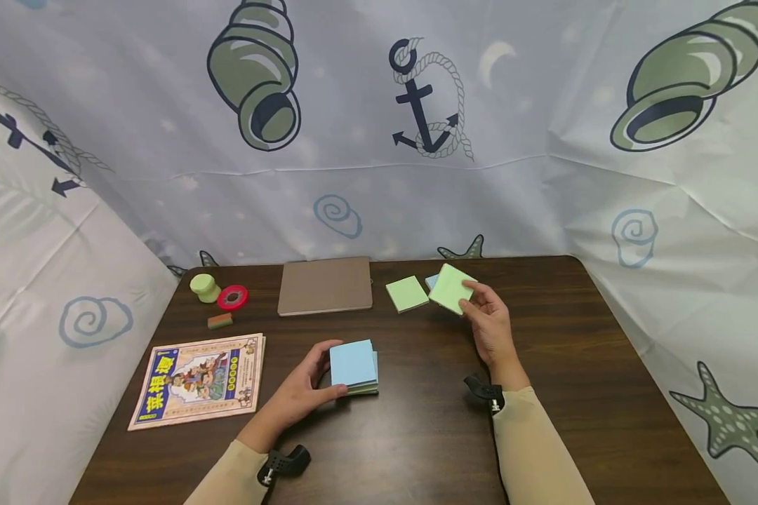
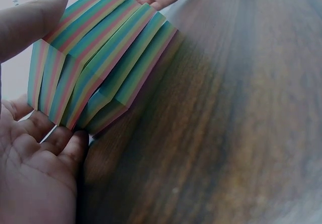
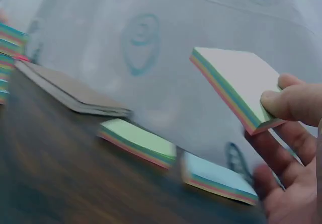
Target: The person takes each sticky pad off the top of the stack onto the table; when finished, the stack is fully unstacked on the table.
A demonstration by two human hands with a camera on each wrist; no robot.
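Near the middle of the table, my left hand (image 1: 300, 389) grips a stack of sticky note pads (image 1: 353, 362), thumb at the near side and fingers at the far side. The top pad is light blue. Several pads with rainbow-striped edges (image 2: 108, 48) show unevenly piled in the left wrist view. At the back right, my right hand (image 1: 491, 328) pinches a light green sticky note pad (image 1: 448, 287) by one edge, raised above the table. Below it lie another green pad (image 1: 407, 293) and a blue pad (image 3: 219, 176), the latter mostly covered in the head view.
A brown notebook (image 1: 325, 286) lies along the back edge. To the left are a green round container (image 1: 205, 286), a red ring-shaped roll (image 1: 232, 297), a small orange-and-green block (image 1: 220, 320) and an illustrated booklet (image 1: 197, 379). A patterned cloth (image 1: 366, 140) hangs behind the table.
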